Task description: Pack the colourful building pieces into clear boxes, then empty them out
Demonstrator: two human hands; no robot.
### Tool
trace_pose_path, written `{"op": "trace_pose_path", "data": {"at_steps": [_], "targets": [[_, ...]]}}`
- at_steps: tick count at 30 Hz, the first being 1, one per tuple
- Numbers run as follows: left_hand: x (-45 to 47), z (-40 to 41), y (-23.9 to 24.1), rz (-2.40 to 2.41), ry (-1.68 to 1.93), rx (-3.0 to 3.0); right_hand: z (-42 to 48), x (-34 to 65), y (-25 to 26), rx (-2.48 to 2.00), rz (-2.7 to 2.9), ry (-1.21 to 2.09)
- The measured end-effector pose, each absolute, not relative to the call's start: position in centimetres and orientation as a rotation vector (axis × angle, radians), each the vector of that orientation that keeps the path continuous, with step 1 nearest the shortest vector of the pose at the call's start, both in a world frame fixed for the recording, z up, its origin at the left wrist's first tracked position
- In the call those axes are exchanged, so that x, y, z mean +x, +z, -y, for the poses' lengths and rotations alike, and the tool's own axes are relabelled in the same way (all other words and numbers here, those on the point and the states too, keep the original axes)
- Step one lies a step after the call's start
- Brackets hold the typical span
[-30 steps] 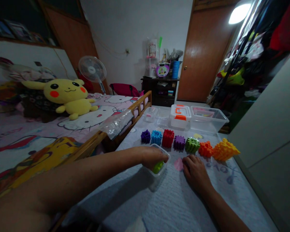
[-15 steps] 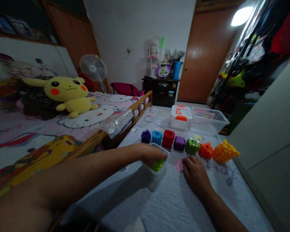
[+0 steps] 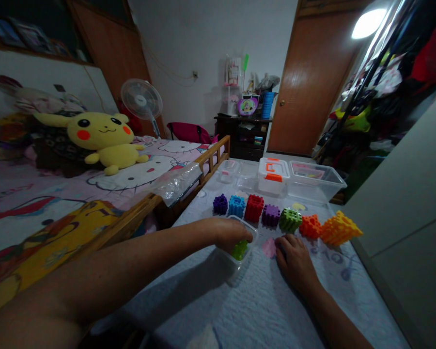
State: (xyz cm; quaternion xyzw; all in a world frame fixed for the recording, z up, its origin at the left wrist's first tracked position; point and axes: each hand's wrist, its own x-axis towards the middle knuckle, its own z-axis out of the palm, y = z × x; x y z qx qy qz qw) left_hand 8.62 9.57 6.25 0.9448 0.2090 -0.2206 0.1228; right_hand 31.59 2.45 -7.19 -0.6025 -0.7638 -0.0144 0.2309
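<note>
My left hand [image 3: 233, 234] reaches down into a small clear plastic container [image 3: 237, 268], its fingers closed round a light green interlocking block [image 3: 239, 249]. Part of the block and the fingertips are hidden by the hand and the container wall. To the right, my right hand [image 3: 294, 254] rests on the pale blue cloth [image 3: 261, 295], fingers loosely spread and holding nothing. Just beyond it stands a green block cube [image 3: 289, 220]. In the same row are a purple cube [image 3: 271, 215], a red block shape [image 3: 254, 208], a blue cube [image 3: 236, 206] and a dark purple cube [image 3: 220, 204].
An orange block shape [image 3: 310, 227] and a yellow-orange pointed one [image 3: 340, 229] end the row at right. Behind stand a lidded box with orange clips [image 3: 273, 175] and a clear open bin [image 3: 316, 182]. A wooden bed rail [image 3: 212, 157] borders the left; a pale cabinet [image 3: 403, 208] borders the right.
The view has shifted very slightly. My left hand and the light green block have tilted a little inside the container; my right hand stays in place.
</note>
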Motion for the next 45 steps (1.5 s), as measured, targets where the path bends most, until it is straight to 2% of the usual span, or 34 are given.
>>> {"op": "trace_pose_path", "data": {"at_steps": [6,11,14,21,24,33,45], "targets": [[7.8,-9.3,8.0,-0.702,-0.569,2.704,-2.5,31.6,-7.2,-1.647,2.103,-0.019],[5.5,-6.4,10.0,-0.828,-0.090,2.803,-2.6,31.8,-7.5,-1.645,2.096,0.005],[4.5,-3.5,9.4,-0.837,0.083,2.834,-2.6,31.9,-7.7,-1.636,2.097,-0.009],[4.6,0.1,3.1,-0.988,0.207,3.054,-2.6,32.0,-7.7,-1.611,2.100,-0.044],[4.8,0.1,1.8,-1.080,0.259,3.025,-2.6,32.0,-7.8,-1.593,2.097,-0.049],[2.5,0.4,1.4,-1.178,0.384,2.934,-2.8,32.2,-8.1,-1.576,2.101,-0.035],[-5.2,-1.7,1.5,-1.692,0.312,2.750,-2.7,32.1,-7.9,-1.576,2.099,-0.068]]}}
